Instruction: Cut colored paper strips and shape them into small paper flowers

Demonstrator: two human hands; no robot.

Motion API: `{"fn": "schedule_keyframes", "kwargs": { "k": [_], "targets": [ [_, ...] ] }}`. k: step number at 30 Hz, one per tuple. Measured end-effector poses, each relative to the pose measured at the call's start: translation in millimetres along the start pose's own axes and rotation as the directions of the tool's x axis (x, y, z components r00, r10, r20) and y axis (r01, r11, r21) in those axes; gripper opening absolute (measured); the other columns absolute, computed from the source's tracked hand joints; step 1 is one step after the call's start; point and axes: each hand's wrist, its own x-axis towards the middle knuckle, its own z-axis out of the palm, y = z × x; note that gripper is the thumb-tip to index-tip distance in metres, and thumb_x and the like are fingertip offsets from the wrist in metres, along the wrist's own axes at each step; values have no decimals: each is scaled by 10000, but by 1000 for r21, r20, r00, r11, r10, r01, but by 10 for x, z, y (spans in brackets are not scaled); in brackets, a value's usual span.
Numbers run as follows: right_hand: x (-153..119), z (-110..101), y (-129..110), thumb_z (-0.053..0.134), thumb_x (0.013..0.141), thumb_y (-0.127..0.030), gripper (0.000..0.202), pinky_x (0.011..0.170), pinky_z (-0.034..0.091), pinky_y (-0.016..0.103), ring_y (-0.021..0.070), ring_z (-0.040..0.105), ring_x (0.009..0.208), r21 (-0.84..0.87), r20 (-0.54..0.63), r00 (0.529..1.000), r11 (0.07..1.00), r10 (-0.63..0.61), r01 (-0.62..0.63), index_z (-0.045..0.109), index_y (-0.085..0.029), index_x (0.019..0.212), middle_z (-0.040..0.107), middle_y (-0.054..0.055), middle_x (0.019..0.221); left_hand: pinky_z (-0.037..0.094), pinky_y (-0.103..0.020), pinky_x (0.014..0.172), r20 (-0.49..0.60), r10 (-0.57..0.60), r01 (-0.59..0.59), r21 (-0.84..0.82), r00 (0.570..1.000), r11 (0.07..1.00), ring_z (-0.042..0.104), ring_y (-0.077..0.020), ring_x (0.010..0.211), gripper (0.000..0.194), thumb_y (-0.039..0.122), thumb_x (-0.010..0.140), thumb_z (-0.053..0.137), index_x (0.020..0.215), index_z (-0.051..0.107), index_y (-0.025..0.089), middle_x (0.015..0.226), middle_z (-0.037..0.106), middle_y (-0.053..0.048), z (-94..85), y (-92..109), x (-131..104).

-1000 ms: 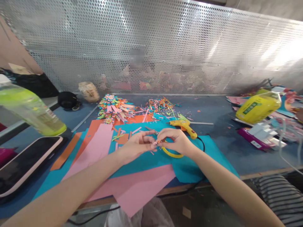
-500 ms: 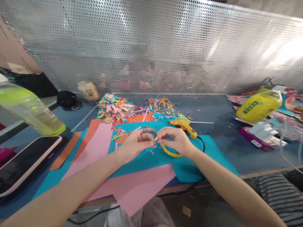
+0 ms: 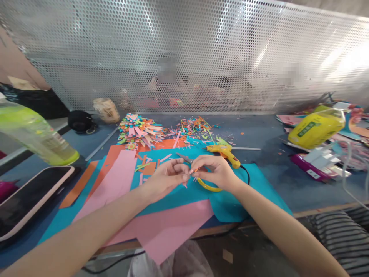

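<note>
Above the blue paper (image 3: 173, 198), my left hand (image 3: 168, 175) and my right hand (image 3: 215, 171) meet fingertip to fingertip. Between them is a small pink and orange paper piece (image 3: 193, 171), pinched by both hands and partly hidden by the fingers. Under my right hand lies a pair of scissors with yellow handles (image 3: 210, 187), its blades pointing to the upper left. Just behind that hand rests a yellow hot glue gun (image 3: 226, 153) on its side. Short cut paper strips (image 3: 149, 168) are scattered beyond my left hand.
Fringed paper flowers (image 3: 138, 130) and a heap of paper shreds (image 3: 196, 129) lie at the back. On the left are a phone (image 3: 31, 196) and a green bottle (image 3: 40, 134). A yellow bottle (image 3: 314, 130) and a purple power strip (image 3: 308, 167) stand right. Pink paper (image 3: 164, 234) overhangs the front edge.
My left fingertips have shifted slightly, and more of the scissor blades shows between the hands. Both hands still pinch the small paper piece in nearly the same spot.
</note>
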Motion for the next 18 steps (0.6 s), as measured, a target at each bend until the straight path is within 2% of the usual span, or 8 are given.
{"fn": "schedule_keyframes", "kwargs": {
  "k": [5, 11, 18],
  "targets": [
    [3, -1, -19, 648, 751, -234, 70, 565, 439, 244, 133, 575, 693, 19, 11, 1000, 1000, -20, 20, 645, -164, 757, 641, 40, 767, 394, -172, 449, 44, 12, -12, 0, 999, 1000, 521, -58, 499, 365, 91, 595, 749, 862, 507, 148, 648, 602, 33, 2, -1, -15],
    [2, -13, -37, 646, 754, -268, 108, 634, 475, 274, 140, 587, 699, 37, 15, 1000, 999, -26, 26, 646, -160, 755, 638, 44, 763, 413, -169, 485, 50, 2, -1, -3, 999, 1000, 550, -63, 544, 370, 88, 601, 745, 877, 508, 154, 677, 610, 31, -8, -8, -33],
    [4, -22, -31, 645, 753, -240, 89, 584, 456, 249, 125, 567, 675, 41, 17, 999, 998, -41, 40, 644, -152, 765, 633, 48, 769, 415, -162, 497, 43, 15, -14, -20, 999, 1000, 552, -58, 552, 363, 88, 599, 746, 862, 503, 146, 671, 603, 34, 6, -11, -31]
  ]
}}
